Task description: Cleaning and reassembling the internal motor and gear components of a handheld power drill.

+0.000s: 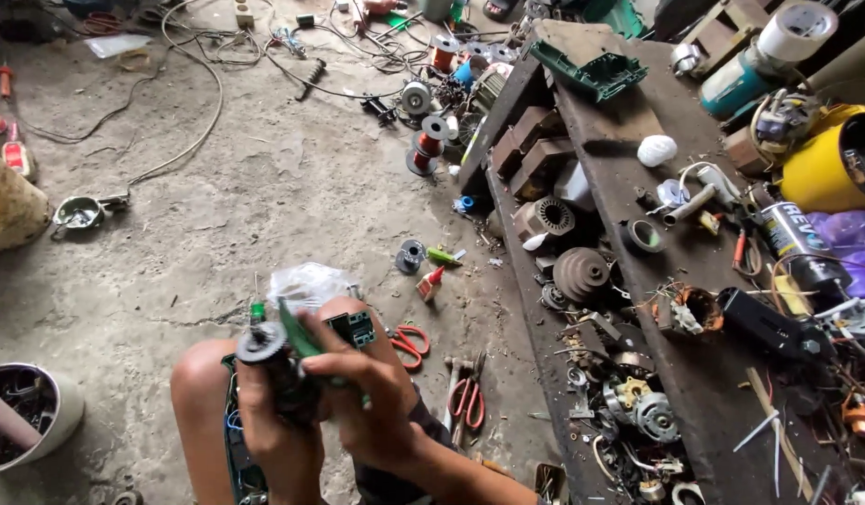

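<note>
Low in the view, the left hand is wrapped tight around a dark, cylindrical motor part with a round grey metal end, held upright above the person's bare knees. The right hand is closed around a green tool handle pressed against that part, with a small green plastic block just past the fingers and a crumpled clear plastic bag behind. Red-handled scissors and pliers lie on the rough, cracked concrete floor just beside the right arm. At the left edge a round white bucket holds dark scrap and a brownish cylinder. To the right, a dark wooden bench is heaped with rusty metal motor cores, ribbed pulleys, wound copper coils and loose wires. Farther along it sit a yellow drum with parts inside, a white lump and a green plastic casing. At the far end, spools of reddish wire and tangled cables spread over the floor.
</note>
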